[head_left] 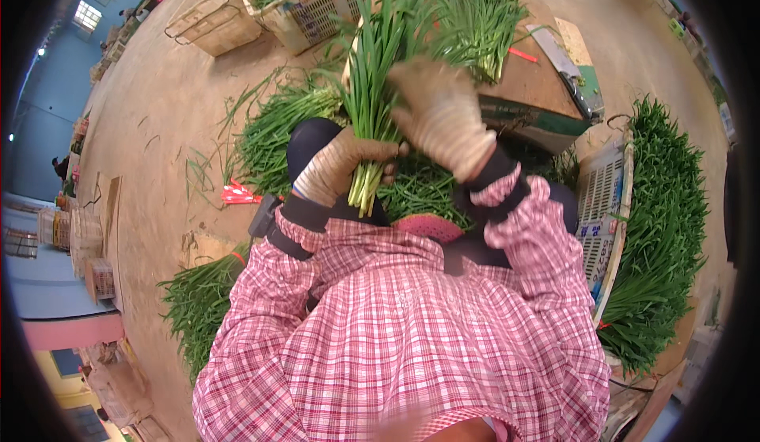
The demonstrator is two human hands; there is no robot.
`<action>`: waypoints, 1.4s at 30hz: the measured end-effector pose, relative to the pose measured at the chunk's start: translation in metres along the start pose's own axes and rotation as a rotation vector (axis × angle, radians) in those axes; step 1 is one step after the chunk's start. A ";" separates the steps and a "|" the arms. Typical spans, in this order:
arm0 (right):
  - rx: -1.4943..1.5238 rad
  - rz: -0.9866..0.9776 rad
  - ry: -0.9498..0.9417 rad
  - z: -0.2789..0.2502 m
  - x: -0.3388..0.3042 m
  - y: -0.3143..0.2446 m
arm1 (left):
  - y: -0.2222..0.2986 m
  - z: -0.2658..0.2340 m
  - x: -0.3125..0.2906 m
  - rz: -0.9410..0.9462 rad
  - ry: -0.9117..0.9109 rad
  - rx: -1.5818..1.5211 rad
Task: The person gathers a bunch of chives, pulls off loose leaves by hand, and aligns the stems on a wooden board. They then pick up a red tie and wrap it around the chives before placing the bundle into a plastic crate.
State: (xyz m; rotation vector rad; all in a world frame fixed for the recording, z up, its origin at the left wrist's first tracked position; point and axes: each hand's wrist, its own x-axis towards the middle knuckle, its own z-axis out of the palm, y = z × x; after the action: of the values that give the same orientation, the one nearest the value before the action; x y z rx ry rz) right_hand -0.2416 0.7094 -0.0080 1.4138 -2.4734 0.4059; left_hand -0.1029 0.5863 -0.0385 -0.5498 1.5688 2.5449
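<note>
My left hand (344,163), in a pale work glove, is closed around the lower stems of an upright bunch of chives (370,97). The cut stem ends stick out below the fist, and the long leaves fan upward. Just right of the bunch is my right hand (443,113), also gloved. Motion smears its fingers, so whether they grip any leaves is unclear. A loose heap of chives (277,137) lies on the floor beyond my left knee. More loose chives (419,200) lie between my legs.
Ahead, a cardboard box (526,97) bears a chive pile (479,26), a red strip (523,55) and a long grey tool (554,50). A crate (603,212) packed with chives stands right. Left are red ties (240,194) and a tied bundle (204,299); crates (218,30) stand behind.
</note>
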 end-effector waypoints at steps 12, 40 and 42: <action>0.730 -0.341 0.132 -0.002 0.002 0.052 | 0.013 0.004 0.063 0.441 0.038 0.331; 1.010 0.091 0.324 -0.003 0.026 0.089 | 0.021 -0.040 0.149 0.620 0.170 -0.685; 0.511 0.038 0.205 0.014 0.020 0.051 | 0.015 -0.040 0.147 0.600 0.200 -0.783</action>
State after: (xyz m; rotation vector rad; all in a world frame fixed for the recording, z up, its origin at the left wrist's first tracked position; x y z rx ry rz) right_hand -0.2969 0.7128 -0.0191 1.4047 -2.3238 1.1954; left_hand -0.2333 0.5290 -0.0946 -0.4345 0.7741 3.6719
